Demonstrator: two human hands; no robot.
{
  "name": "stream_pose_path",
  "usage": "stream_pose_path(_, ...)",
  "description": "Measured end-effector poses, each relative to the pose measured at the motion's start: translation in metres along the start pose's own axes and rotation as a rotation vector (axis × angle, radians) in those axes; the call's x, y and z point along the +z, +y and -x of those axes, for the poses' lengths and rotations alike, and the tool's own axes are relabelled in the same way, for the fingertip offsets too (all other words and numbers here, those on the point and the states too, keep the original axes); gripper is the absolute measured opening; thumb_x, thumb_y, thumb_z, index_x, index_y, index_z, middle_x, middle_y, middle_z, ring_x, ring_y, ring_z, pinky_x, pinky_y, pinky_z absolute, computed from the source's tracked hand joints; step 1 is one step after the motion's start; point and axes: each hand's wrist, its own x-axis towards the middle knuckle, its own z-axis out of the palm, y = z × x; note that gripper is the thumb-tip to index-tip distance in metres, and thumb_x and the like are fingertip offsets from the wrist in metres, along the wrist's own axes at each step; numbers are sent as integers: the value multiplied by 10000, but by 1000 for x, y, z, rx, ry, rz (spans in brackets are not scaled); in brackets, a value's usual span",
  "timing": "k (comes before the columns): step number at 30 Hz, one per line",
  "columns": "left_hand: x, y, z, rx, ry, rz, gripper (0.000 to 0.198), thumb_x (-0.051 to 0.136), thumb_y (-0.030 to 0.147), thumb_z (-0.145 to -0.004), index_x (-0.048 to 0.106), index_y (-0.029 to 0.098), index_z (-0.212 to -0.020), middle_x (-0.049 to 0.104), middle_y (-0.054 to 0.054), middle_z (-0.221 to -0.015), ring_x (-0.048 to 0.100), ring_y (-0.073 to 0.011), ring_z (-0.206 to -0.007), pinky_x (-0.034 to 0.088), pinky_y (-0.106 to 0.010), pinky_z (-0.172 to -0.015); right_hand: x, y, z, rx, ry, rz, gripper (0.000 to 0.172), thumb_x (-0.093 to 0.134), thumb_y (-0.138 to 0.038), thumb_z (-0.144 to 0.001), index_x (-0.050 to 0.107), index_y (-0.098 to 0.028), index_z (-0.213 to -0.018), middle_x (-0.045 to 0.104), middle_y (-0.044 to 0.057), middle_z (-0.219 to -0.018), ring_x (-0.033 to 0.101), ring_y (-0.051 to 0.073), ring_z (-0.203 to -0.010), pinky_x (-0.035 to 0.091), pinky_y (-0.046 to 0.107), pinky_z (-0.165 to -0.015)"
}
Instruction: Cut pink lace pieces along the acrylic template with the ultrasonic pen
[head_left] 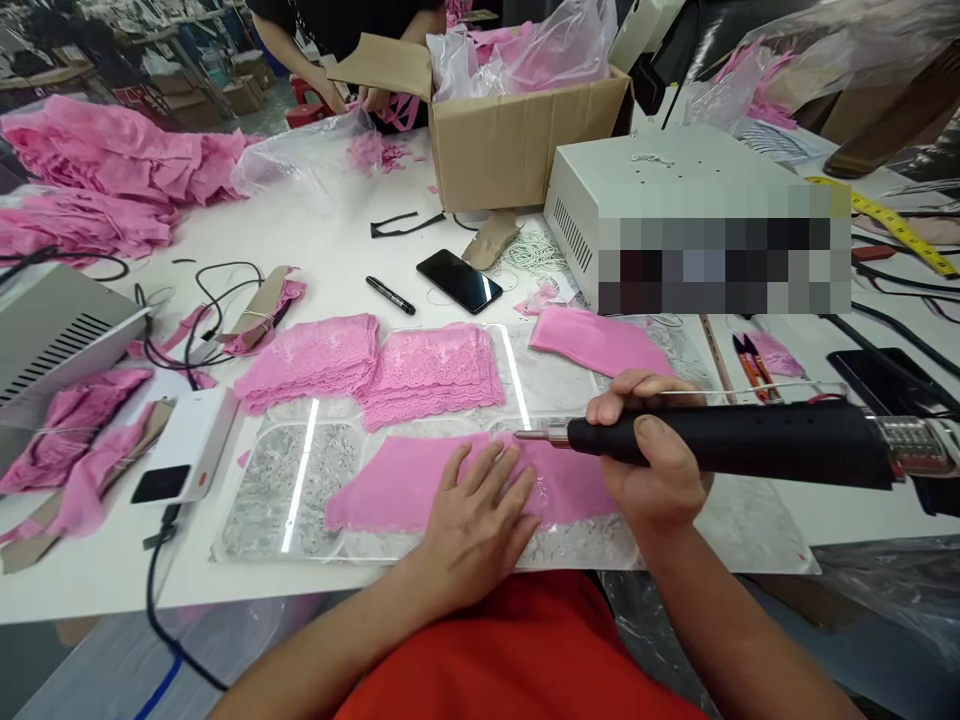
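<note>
My left hand lies flat, fingers spread, on a pink fabric piece stretched over a grey marbled board. In my right hand is a thick black handheld tool with a metal tip, held level and pointing left. Its tip is over the fabric's upper edge, close to my left fingertips; I cannot tell whether it touches. Small shiny specks show on the fabric right of my left hand. Behind lie two stacks of pink lace pieces and a folded plain pink piece.
A pale metal box stands at the back right beside a cardboard box with pink fabric. A phone and marker lie mid-table. A white power bank and cables are left. Another person's hands are behind.
</note>
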Motion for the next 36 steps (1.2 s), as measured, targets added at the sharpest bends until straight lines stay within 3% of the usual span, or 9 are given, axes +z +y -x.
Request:
stream_pose_path(16, 1, -2, 0, -22, -48, -9, 359, 524, 334, -961, 627, 174, -1265, 594, -146, -1369, 540, -326, -1250, 411, -509, -1018, 6, 7, 3, 18, -61, 35, 158, 635, -281, -797, 600, -236, -945, 610, 18, -946, 587, 114, -663, 527, 330, -674)
stream_pose_path(27, 3, -1, 1, -28, -16, -3, 357, 541, 337, -951, 625, 169, -1255, 614, -143, -1344, 552, -318, -1237, 431, -503, -998, 10, 10, 3, 25, -117, -16, 158, 645, -250, -817, 628, -234, -974, 609, 15, -966, 596, 102, -682, 525, 309, -690)
stream_pose_path(36, 4, -1, 2, -26, 3, 3, 349, 547, 326, -945, 635, 161, -1239, 623, -142, -1332, 558, -318, -1226, 429, -501, -995, 7, 11, 3, 3, -141, 80, 82, 633, -259, -829, 572, -222, -869, 596, 1, -887, 590, 116, -670, 531, 326, -667)
